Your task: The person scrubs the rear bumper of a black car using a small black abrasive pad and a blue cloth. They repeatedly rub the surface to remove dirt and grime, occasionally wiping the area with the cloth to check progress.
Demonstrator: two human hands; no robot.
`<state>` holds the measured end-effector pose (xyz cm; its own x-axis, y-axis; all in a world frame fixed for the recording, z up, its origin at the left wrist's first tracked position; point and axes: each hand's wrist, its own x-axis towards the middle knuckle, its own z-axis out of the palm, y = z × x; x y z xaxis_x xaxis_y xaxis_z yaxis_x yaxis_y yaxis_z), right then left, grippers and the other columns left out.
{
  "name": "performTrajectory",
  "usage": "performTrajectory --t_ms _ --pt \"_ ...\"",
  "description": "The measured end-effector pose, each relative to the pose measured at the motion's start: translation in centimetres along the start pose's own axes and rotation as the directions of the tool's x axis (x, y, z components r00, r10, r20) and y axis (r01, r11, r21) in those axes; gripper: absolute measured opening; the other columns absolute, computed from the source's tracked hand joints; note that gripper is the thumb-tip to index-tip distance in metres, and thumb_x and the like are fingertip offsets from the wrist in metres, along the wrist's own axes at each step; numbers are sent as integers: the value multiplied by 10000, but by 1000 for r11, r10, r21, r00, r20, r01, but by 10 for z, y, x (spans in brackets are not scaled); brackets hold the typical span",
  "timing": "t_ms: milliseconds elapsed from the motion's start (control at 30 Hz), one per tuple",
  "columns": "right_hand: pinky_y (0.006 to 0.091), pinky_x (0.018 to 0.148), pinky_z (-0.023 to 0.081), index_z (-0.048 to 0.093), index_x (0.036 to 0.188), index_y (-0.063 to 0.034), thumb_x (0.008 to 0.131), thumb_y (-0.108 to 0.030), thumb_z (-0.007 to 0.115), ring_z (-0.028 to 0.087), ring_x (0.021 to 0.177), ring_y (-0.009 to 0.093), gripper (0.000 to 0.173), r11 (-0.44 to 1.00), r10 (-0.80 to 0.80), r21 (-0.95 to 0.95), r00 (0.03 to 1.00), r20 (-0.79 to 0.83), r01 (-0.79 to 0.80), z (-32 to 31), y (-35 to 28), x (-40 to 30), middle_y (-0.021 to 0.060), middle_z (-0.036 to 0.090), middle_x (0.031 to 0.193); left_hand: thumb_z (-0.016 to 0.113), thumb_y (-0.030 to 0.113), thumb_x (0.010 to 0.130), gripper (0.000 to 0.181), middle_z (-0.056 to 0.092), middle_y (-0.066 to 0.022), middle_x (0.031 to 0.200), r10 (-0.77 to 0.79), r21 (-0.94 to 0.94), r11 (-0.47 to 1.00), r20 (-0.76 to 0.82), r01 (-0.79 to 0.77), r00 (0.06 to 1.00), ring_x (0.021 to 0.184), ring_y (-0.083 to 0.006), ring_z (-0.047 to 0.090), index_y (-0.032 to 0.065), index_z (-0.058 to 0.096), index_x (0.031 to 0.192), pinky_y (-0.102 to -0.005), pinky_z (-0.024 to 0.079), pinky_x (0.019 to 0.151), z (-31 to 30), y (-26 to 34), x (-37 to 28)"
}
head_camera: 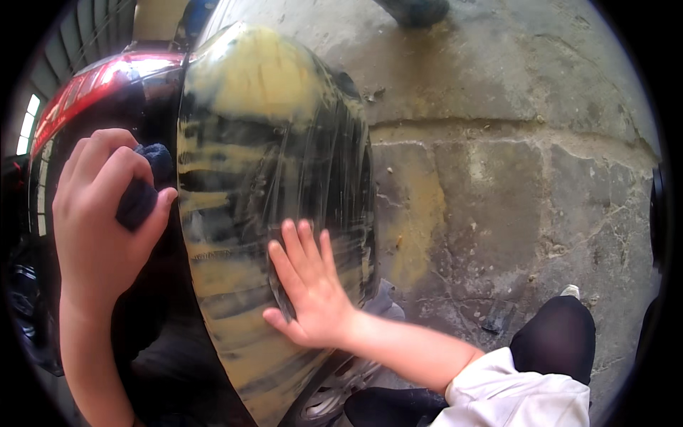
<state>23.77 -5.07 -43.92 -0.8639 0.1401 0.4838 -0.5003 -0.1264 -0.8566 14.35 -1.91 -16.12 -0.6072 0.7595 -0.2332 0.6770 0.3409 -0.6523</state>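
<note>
My left hand grips a bunched dark blue cloth against the dark glossy car body panel. To the right of that panel is a black car bumper streaked with yellowish body filler, thickest at the top. My right hand lies flat on the bumper, its fingers spread. A dark thin edge, perhaps of an abrasive sheet, shows beside and partly beneath the palm; most of it is hidden. Whitish streaks and wet-looking smears cross the bumper above the right fingers.
A red tail light curves along the upper left. The cracked concrete floor bears yellow stains. A wheel shows under the bumper, near my dark-clad knee. A dark shoe stands at the top edge.
</note>
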Motion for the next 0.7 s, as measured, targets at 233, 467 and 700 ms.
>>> performTrajectory --t_ms 233,467,700 --pt "597 1253 60 194 1612 28 1048 -439 446 115 1571 452 774 987 66 -136 986 -151 -87 -34 35 127 281 146 1686 779 61 765 285 599 -107 1082 -81 166 982 -34 85 996 1008 -357 602 38 527 895 -426 486 867 7 -30 8" --pt "649 1227 38 249 1617 2 1012 -452 508 103 1570 481 799 988 -110 -114 994 -26 107 -19 -6 75 297 159 1683 783 56 747 267 598 -74 1077 -84 198 973 -156 114 984 1025 -312 599 60 560 895 -416 483 867 4 -26 -11" --pt "661 1225 14 222 1610 33 1004 -465 489 48 1568 503 828 984 -71 -155 992 108 87 -8 -33 51 317 117 1683 784 67 752 276 580 -74 1038 -94 138 984 -151 116 984 1009 -321 595 71 556 906 -426 487 868 5 -36 -14"
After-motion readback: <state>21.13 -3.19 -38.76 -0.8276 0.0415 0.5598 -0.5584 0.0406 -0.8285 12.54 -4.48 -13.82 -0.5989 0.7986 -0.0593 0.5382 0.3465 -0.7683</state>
